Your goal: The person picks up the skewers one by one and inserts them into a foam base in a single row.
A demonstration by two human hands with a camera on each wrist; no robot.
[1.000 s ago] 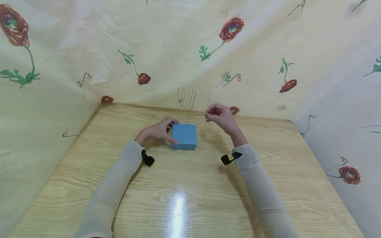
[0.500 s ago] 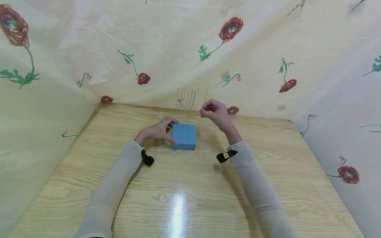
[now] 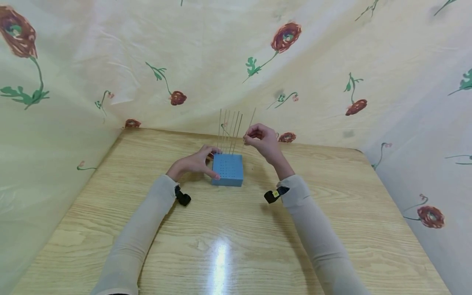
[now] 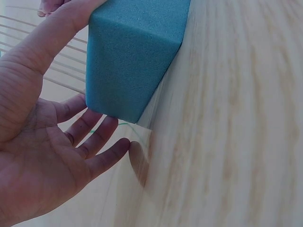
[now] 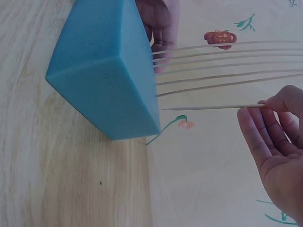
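Note:
A blue foam block [image 3: 228, 166] with rows of small holes in its top sits on the table. Several thin wooden skewers [image 3: 238, 131] stand upright in a row along its far edge. My left hand [image 3: 195, 162] holds the block's left side, thumb at the near corner and fingers at the far one. Between thumb and fingertips my right hand [image 3: 264, 143] pinches another skewer [image 5: 203, 108]. Its pointed tip is just above the block's top face, beside the row's right end, apart from the block in the right wrist view.
The light wood table [image 3: 228, 217] stretches toward me and to both sides. Behind it and at the sides hangs a cream flowered sheet [image 3: 214, 61]. A tiny dark speck [image 5: 101, 183] lies on the wood right of the block.
My right hand has moved left toward the block with its skewer, which has gone from nearly upright to tilted. My left hand and the block have stayed put.

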